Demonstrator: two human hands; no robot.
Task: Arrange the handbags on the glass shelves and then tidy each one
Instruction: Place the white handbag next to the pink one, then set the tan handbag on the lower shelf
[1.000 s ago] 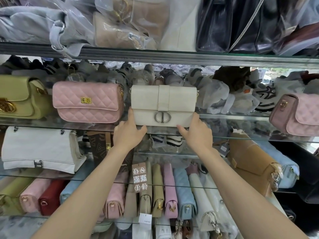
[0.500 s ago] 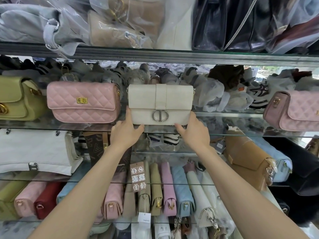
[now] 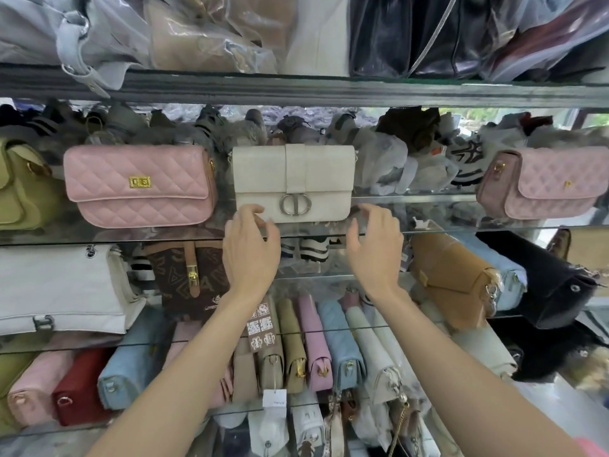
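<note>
The white bag (image 3: 293, 183) stands mid-frame on the glass shelf (image 3: 99, 234) — both hands, left (image 3: 250, 250) and right (image 3: 375, 250), hang just below it, grip released.

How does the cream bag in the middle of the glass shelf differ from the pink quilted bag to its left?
The cream bag has a smooth flap with a centre strap and a round silver clasp; the pink quilted bag is diamond-stitched with a small gold turn-lock. The pink bag looks slightly wider. Both hands hover just below the cream bag; none are near the pink one. Both bags stand upright, facing out.
</note>
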